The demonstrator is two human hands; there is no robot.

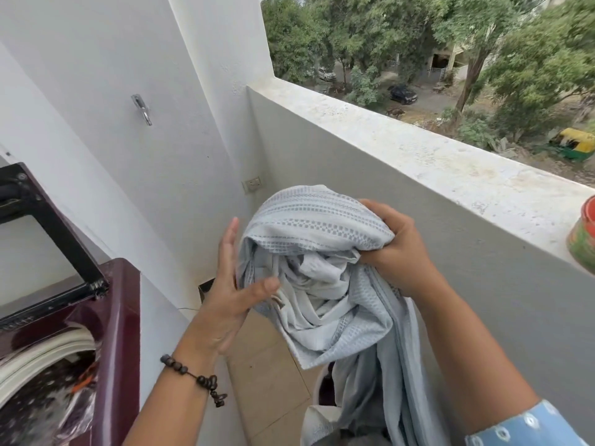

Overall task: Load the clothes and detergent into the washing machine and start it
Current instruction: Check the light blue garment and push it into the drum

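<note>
A pale blue-grey woven cloth (322, 252) is bunched up in mid-air at the centre of the head view, its tail hanging down into a white laundry basket (317, 386) at the bottom. My right hand (391, 249) grips the bunch from the right. My left hand (230, 284) lies against the cloth's left side with straight fingers, thumb pressing on the fabric. The maroon top-load washing machine (124, 317) stands at the lower left with its lid (54, 226) raised; dark clothes lie inside the drum (48, 397).
A grey balcony parapet (418, 156) runs along the right, with a red and green container (584, 233) on its ledge. A white wall with a metal hook (141, 109) and a socket (252, 184) is behind. Tan floor tiles (267, 365) lie between machine and basket.
</note>
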